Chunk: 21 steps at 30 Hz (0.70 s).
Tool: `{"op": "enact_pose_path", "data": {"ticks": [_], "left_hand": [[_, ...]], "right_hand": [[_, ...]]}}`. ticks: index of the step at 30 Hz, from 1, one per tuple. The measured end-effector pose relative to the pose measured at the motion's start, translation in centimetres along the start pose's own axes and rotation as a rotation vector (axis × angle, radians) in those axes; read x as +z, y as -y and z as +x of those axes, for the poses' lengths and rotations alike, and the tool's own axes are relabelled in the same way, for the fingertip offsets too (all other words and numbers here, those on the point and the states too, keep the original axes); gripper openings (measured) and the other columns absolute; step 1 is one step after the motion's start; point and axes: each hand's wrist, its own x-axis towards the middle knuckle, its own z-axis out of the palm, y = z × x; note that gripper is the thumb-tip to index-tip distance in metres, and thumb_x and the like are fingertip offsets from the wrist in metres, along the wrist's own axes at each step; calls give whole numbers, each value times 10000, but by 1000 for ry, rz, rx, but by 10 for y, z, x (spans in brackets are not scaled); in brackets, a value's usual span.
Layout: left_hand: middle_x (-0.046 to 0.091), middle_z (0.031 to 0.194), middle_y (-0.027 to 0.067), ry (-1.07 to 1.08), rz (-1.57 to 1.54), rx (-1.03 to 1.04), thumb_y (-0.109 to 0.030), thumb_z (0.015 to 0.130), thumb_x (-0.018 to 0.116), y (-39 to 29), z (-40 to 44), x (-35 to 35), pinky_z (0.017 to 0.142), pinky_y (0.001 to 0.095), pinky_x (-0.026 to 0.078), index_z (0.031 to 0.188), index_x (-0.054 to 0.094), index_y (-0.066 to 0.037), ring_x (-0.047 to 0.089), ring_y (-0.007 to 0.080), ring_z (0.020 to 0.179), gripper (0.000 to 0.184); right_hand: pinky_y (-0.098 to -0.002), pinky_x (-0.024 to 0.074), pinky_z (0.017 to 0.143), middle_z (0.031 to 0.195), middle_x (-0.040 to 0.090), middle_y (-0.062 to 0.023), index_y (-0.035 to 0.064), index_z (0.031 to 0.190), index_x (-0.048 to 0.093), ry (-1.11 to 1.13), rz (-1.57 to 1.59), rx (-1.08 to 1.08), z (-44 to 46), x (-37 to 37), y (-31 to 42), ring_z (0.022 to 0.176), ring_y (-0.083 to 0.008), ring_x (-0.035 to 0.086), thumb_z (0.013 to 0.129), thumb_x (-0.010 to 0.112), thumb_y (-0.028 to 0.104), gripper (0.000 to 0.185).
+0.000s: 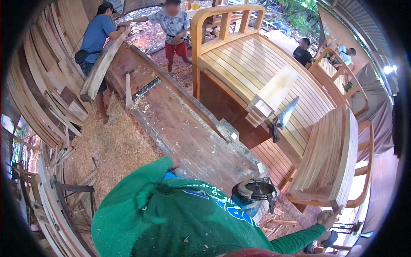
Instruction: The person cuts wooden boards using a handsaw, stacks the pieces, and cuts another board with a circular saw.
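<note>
My right hand (328, 218) is stretched out at the lower right. Its fingers close on the near corner of a wooden board in a thick stack of long, pale boards (323, 158). The stack leans across a slatted wooden bed frame (274, 64). My left hand (174, 160) is beside the near edge of the long workbench (180, 124); its fingers are mostly hidden by the green sleeve. Between my arms, a power tool with a round dark base (259, 188) stands at the bench end.
A long-handled tool (129, 90) lies on the bench. A handsaw (286, 115) and wood blocks (259, 109) rest on the bed. A co-worker in blue (97, 36) handles a thick plank (102, 68); another person (173, 30) stands opposite. Sawdust (115, 132) covers the floor.
</note>
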Motion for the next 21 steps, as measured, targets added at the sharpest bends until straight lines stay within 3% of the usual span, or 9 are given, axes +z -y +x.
{"op": "enact_pose_path", "data": {"ticks": [1, 2, 7, 8, 11, 14, 18, 19, 21], "left_hand": [[755, 1167, 149, -12, 58, -1, -445, 774, 760, -6, 0, 0, 966, 442, 560, 1175, 761, -180, 715, 341, 1088, 480], [755, 1196, 139, -25, 117, -1, -472, 779, 771, -13, 1, -1, 989, 427, 556, 1249, 752, -198, 716, 331, 1103, 544], [701, 1318, 162, 60, 76, -11, -460, 807, 744, -52, -22, -21, 1043, 440, 521, 1317, 716, -192, 665, 361, 1207, 576], [688, 1344, 166, 99, 3, -42, -457, 812, 738, -55, -26, -23, 1053, 444, 513, 1327, 711, -195, 654, 366, 1229, 578], [740, 1069, 214, -131, -90, 119, -317, 765, 693, -41, -17, 12, 903, 502, 551, 984, 751, -119, 706, 388, 1012, 301], [755, 1001, 188, -274, -48, 237, -313, 757, 714, 5, 36, 73, 889, 503, 553, 945, 757, -127, 716, 380, 983, 268], [763, 1022, 172, -228, -248, 193, -373, 786, 739, 1, 6, 55, 886, 481, 565, 986, 770, -136, 724, 358, 976, 312], [766, 1026, 168, -207, -333, 182, -374, 790, 755, 28, 31, 82, 887, 464, 568, 998, 774, -133, 728, 337, 974, 319], [776, 1012, 148, -115, -466, 157, -349, 785, 801, 26, 26, 69, 871, 424, 575, 1023, 781, -117, 732, 276, 946, 333]], "right_hand": [[-359, 581, 803, 1082, 687, -124, 10, 1465, 484, 136, 346, 113, -3, 5, -12, 1008, -272, 661, 935, 714, 587, 817], [-374, 577, 802, 1061, 655, -110, 25, 1290, 620, 374, 460, 93, 8, 0, -24, 980, -255, 639, 924, 725, 591, 681], [-380, 600, 819, 1060, 694, -96, 38, 1228, 663, 423, 680, 221, 28, 26, -14, 918, -258, 656, 935, 747, 488, 543], [-376, 599, 818, 1044, 699, -94, 40, 1230, 664, 404, 682, 197, 32, 33, -16, 891, -259, 658, 934, 753, 472, 531], [-364, 597, 782, 1018, 710, -89, 46, 1219, 669, 341, 709, 80, 29, 47, -17, 836, -253, 666, 925, 770, 429, 493], [-342, 586, 733, 1006, 718, -76, 55, 1211, 675, 407, 629, 78, 63, 34, -30, 795, -233, 675, 932, 763, 373, 432], [-321, 532, 584, 869, 684, -36, 67, 1086, 687, 385, 668, 74, 23, 39, -36, 681, -150, 633, 952, 728, 365, 329], [-297, 479, 499, 819, 683, -65, 42, 989, 679, 531, 465, 174, -25, 30, -12, 615, -164, 608, 961, 709, 428, 389], [-268, 447, 428, 790, 691, -109, 2, 922, 682, 747, 493, 405, -29, 0, -25, 591, -185, 618, 961, 711, 455, 456]]}}
